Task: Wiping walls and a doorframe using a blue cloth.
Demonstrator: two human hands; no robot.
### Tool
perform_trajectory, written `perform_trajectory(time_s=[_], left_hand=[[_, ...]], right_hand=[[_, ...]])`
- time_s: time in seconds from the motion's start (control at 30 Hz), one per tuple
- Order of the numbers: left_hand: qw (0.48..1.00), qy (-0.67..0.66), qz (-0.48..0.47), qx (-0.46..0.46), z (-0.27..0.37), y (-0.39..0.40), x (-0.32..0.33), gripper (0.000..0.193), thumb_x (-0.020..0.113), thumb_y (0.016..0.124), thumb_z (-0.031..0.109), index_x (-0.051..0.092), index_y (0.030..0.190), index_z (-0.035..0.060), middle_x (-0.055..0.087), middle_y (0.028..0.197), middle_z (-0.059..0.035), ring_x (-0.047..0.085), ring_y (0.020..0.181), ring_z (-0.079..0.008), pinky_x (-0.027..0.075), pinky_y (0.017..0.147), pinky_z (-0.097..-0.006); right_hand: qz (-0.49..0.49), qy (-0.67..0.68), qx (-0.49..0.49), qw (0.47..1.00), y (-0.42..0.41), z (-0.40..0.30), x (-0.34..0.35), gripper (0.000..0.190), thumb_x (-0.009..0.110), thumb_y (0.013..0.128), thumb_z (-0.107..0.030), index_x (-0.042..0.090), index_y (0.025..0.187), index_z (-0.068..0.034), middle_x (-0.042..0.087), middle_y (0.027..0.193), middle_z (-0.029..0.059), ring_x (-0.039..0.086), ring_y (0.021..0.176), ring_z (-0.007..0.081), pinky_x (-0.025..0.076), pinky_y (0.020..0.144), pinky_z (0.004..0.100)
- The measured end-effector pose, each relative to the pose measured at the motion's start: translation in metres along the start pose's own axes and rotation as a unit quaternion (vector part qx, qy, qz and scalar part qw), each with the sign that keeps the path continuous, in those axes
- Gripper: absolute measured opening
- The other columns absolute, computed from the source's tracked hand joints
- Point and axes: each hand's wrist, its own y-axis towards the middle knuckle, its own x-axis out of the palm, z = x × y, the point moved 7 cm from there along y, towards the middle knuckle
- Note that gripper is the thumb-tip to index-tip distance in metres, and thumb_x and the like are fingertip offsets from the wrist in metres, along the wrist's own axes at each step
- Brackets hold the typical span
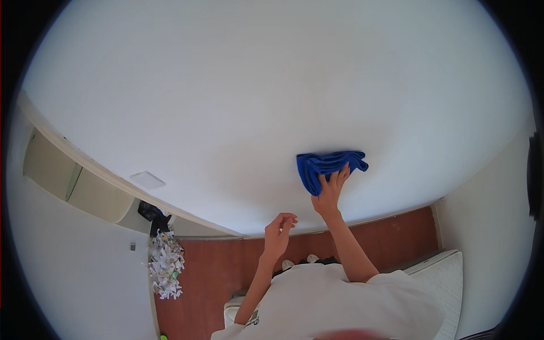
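Observation:
A folded dark blue cloth lies against the white wall in front of me. My right hand grips its lower edge, the arm stretched forward and the fingers spread over the folds. Lower and to the left, my left hand hangs in the air near the wall, loosely curled with nothing visible in it.
A white wall plate is on the wall at left. Beyond the wall's edge are shelves, a black bag and a heap of paper scraps on the red-brown floor. A white quilted mattress lies behind me.

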Motion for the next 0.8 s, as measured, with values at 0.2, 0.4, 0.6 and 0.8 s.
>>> perform_trajectory(time_s=[0.2, 0.4, 0.6, 0.8], left_hand=[[0.996, 0.045, 0.075, -0.027, -0.020, -0.018, 0.012, 0.016, 0.052, 0.097, 0.009, 0.065, 0.100, 0.0026, 0.070, 0.086, -0.0065, 0.065, 0.080, -0.0137, 0.049, 0.071, -0.0264], [0.995, 0.023, 0.086, 0.050, -0.003, 0.001, 0.003, 0.014, 0.052, 0.096, 0.006, 0.065, 0.098, 0.0015, 0.069, 0.086, -0.0087, 0.067, 0.079, -0.0154, 0.049, 0.069, -0.0269], [0.997, 0.033, 0.033, 0.054, -0.002, 0.002, -0.001, 0.014, 0.051, 0.096, 0.006, 0.064, 0.098, 0.0000, 0.068, 0.085, -0.0068, 0.064, 0.079, -0.0133, 0.049, 0.072, -0.0267], [0.997, 0.021, 0.007, 0.068, -0.006, -0.006, -0.048, 0.015, 0.051, 0.096, 0.006, 0.064, 0.098, 0.0006, 0.067, 0.083, -0.0064, 0.063, 0.078, -0.0131, 0.049, 0.072, -0.0264]], right_hand=[[0.267, 0.047, 0.136, 0.953, 0.092, 0.070, -0.098, 0.058, 0.044, 0.102, -0.024, 0.023, 0.150, 0.000, 0.008, 0.156, 0.0260, 0.010, 0.143, 0.0420, 0.007, 0.114, 0.0546], [0.002, -0.029, -0.112, 0.993, 0.142, -0.098, -0.036, 0.059, 0.060, 0.080, -0.019, 0.054, 0.138, -0.031, 0.030, 0.153, 0.0227, 0.022, 0.139, 0.0489, 0.012, 0.109, 0.0613], [-0.063, -0.081, -0.050, 0.994, 0.014, -0.004, 0.001, 0.048, 0.057, 0.081, -0.011, 0.057, 0.129, -0.011, 0.040, 0.140, 0.0240, 0.035, 0.127, 0.0463, 0.020, 0.107, 0.0590], [0.252, 0.008, 0.068, 0.965, 0.186, -0.062, -0.101, 0.073, 0.053, 0.098, -0.017, 0.010, 0.154, -0.006, 0.000, 0.160, 0.0220, -0.001, 0.146, 0.0421, 0.008, 0.115, 0.0521]])
